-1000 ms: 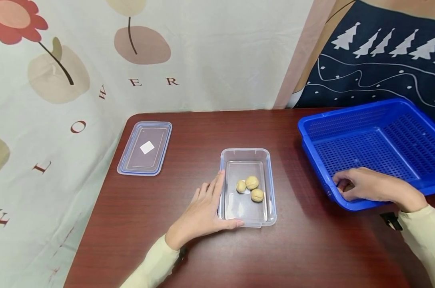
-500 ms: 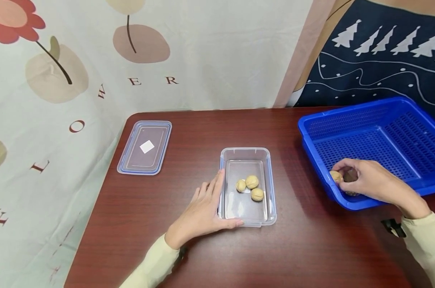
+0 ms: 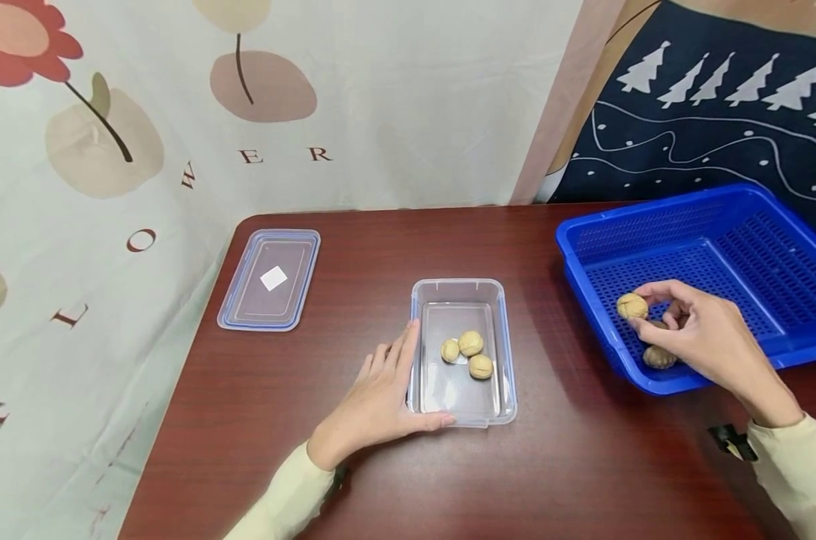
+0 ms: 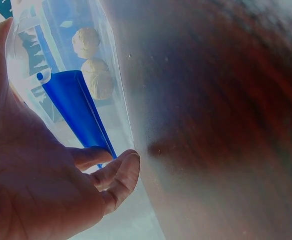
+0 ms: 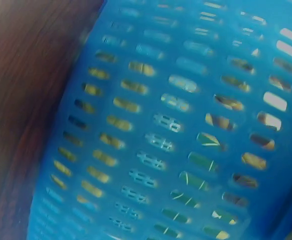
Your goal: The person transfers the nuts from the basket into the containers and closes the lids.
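My right hand (image 3: 708, 330) pinches a pale tan walnut (image 3: 632, 306) between thumb and fingertips, over the near left corner of the blue basket (image 3: 586, 322). A darker brown walnut (image 3: 659, 357) lies below that hand, partly hidden by it. My left hand (image 3: 377, 394) rests against a clear plastic container (image 3: 458, 414), its fingers straight along the left wall and the thumb on the near rim. Three pale walnuts, one of them nearest the front (image 3: 481, 367), sit inside. Through the clear wall, the left wrist view shows these walnuts (image 4: 86, 42) beyond my left hand (image 4: 40, 170).
A clear lid (image 3: 270, 300) with a blue seal and a white square label lies at the table's far left. The reddish-brown table (image 3: 367, 255) ends against a printed cloth (image 3: 408, 112) at the back. The basket's slotted wall (image 5: 151, 145) fills most of the right wrist view.
My right hand has risen from the basket's corner with the pale walnut, bringing the darker walnut beneath into view. The left hand and container have stayed put.
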Demonstrator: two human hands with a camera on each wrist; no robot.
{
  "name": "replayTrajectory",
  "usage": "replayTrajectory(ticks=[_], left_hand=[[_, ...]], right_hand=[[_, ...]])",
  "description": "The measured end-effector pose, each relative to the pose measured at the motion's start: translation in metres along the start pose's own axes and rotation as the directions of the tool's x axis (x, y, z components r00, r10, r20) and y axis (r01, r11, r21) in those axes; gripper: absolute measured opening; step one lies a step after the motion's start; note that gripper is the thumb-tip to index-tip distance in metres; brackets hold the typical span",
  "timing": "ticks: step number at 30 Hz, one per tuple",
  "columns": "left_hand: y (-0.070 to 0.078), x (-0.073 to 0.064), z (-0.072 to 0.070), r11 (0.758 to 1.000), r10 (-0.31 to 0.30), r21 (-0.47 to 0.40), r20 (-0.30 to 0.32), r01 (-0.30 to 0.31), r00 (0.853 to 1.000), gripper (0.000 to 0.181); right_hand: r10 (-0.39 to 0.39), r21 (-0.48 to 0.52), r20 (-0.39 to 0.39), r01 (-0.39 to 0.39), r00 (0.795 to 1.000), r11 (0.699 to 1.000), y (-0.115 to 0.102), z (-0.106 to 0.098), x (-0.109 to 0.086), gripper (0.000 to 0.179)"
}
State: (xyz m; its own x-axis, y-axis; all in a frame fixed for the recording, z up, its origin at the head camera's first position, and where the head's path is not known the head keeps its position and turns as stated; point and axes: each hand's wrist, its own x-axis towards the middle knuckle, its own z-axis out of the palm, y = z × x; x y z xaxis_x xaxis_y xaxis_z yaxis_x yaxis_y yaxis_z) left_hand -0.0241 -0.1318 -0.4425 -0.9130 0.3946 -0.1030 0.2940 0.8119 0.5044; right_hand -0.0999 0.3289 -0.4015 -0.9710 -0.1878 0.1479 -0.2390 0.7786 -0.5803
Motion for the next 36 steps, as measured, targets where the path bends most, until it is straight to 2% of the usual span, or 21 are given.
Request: replayTrajectory(ticks=[8,16,20,24,36], left_hand=[[0.000,0.000,0.000,1.000,0.002,-0.005,-0.003,-0.002,1.000,0.144],[0.000,0.001,0.002,1.000,0.011,-0.002,-0.014,-0.011,1.000,0.144],[0.000,-0.001,0.000,1.000,0.009,-0.003,-0.010,-0.009,1.000,0.143],[-0.001,-0.002,0.000,1.000,-0.004,-0.005,-0.004,0.004,1.000,0.144],[-0.001,-0.001,0.001,1.000,0.013,0.019,-0.010,-0.013,1.000,0.144]], right_hand=[[-0.016,0.065,-0.103,0.022,0.995,0.998,-0.011,0.007,-0.006,0.040],[-0.035,0.122,-0.207,0.061,0.978,0.991,-0.023,0.014,-0.006,0.044],[-0.069,0.143,-0.229,0.104,0.971,0.984,-0.032,0.022,-0.007,0.047],[-0.135,0.123,-0.245,0.169,0.960,0.978,-0.041,0.029,-0.006,0.048],[-0.254,0.083,-0.232,0.279,0.939,0.957,-0.060,0.044,-0.005,0.053]])
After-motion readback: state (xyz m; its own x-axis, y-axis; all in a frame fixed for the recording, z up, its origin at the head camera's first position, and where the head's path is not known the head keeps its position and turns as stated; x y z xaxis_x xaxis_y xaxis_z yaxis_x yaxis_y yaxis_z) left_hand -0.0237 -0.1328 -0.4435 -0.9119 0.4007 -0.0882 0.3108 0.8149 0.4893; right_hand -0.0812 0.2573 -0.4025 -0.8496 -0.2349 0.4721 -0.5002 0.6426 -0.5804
